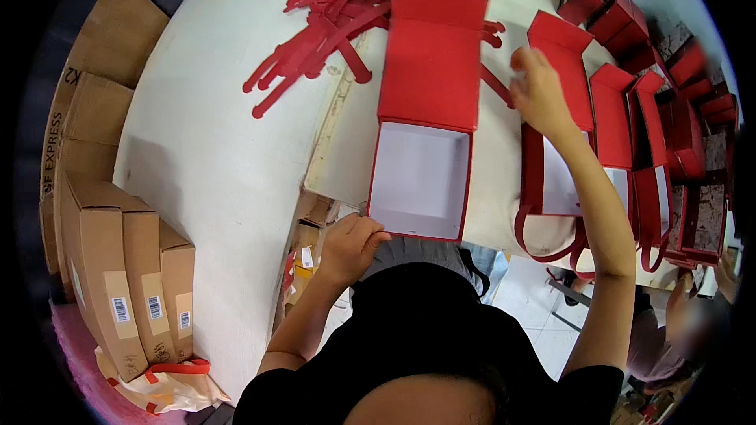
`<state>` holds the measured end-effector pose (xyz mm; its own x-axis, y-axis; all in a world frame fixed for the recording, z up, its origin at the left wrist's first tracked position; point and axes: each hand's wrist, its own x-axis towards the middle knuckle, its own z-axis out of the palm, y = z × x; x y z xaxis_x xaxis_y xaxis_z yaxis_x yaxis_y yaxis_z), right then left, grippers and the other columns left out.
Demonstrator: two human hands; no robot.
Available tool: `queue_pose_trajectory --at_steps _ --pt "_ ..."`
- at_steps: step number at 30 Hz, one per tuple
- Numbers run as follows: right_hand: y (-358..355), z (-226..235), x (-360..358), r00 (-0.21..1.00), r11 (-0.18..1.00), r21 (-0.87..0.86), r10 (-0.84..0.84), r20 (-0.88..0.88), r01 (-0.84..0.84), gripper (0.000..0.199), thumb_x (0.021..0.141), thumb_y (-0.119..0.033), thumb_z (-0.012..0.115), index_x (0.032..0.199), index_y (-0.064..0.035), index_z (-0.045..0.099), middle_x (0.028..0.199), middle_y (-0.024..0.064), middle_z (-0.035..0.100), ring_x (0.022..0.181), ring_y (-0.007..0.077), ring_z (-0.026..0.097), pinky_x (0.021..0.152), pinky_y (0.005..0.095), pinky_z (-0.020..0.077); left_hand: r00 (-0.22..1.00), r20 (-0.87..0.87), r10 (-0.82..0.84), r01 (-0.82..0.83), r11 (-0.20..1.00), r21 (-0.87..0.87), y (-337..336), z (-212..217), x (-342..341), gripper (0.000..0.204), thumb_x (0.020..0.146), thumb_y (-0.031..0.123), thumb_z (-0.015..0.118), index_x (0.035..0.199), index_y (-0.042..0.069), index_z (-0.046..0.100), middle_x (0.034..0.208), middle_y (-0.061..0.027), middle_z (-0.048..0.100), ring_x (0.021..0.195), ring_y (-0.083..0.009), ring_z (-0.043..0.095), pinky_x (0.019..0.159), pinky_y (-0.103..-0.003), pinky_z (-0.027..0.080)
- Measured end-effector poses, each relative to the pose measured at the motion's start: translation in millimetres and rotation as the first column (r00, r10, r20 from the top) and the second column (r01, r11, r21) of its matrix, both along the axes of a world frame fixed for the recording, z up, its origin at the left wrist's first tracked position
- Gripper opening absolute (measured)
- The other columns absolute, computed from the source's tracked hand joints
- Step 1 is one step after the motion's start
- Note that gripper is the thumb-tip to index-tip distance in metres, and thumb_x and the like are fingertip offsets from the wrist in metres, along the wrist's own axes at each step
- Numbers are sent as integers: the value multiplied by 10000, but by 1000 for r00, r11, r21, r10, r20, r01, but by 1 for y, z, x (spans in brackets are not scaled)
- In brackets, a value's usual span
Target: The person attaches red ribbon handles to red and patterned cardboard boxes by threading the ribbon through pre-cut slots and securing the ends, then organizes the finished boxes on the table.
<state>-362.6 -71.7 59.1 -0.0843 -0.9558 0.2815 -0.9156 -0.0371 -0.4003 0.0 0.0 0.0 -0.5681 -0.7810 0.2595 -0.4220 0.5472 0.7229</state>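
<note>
I see the left hand (352, 244) curled, gripping the open red box (421, 177) at its near corner. Right hand (539, 93) reaches toward the ribbons (331, 12); grip unclear.

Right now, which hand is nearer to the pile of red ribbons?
Right. The right hand is raised beside the open red box's lid, just right of the red ribbons; the left hand grips the box's near corner, farther away.

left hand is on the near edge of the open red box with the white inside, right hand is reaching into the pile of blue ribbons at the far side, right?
Not quite. The ribbons are red, not blue, and the head view shows it. The rest stands: the left hand rests at the near edge of the open red box, and the right hand reaches toward the far side.
</note>
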Motion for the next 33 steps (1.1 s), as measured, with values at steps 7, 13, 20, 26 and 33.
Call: queue_pose_trajectory --at_steps 7,13,20,26,33 --pt "-39 -32 31 910 919 360 4 -416 161 397 749 -91 630 1081 15 440 1068 240 527 979 382 569 829 426 501 999 -42 21 -22 999 -31 -10 -1 6 234 838 266 655 790 46 587 720 -102 582 659 -290 570 577 -356 453" --pt "-37 -20 19 965 774 625 71 -254 107 422 762 -130 595 1093 70 425 1096 277 524 1057 416 546 855 437 486 994 -105 5 -12 998 -61 -15 -12 3 228 828 253 663 784 44 583 716 -107 580 655 -298 571 572 -362 453" --pt "-37 -76 12 973 878 468 185 -140 -100 384 741 -179 619 1073 6 569 1066 222 596 1008 386 575 856 406 481 986 -159 -58 45 995 -85 -38 -10 -7 185 824 199 653 743 50 581 705 -94 581 652 -285 568 575 -365 449" --pt "-20 -23 43 994 779 626 43 -102 31 320 729 -237 647 961 -18 653 961 207 652 892 368 621 783 413 499 993 -110 43 -48 998 -40 -35 -10 -6 141 802 138 640 745 21 585 688 -124 573 620 -293 556 583 -355 444" --pt "72 39 73 831 977 -15 -174 528 214 155 698 -65 602 682 -12 458 575 145 507 520 218 511 499 347 419 987 -157 -30 34 999 26 -42 -3 -19 206 861 170 583 751 -3 562 666 -136 540 580 -232 500 566 -332 406"
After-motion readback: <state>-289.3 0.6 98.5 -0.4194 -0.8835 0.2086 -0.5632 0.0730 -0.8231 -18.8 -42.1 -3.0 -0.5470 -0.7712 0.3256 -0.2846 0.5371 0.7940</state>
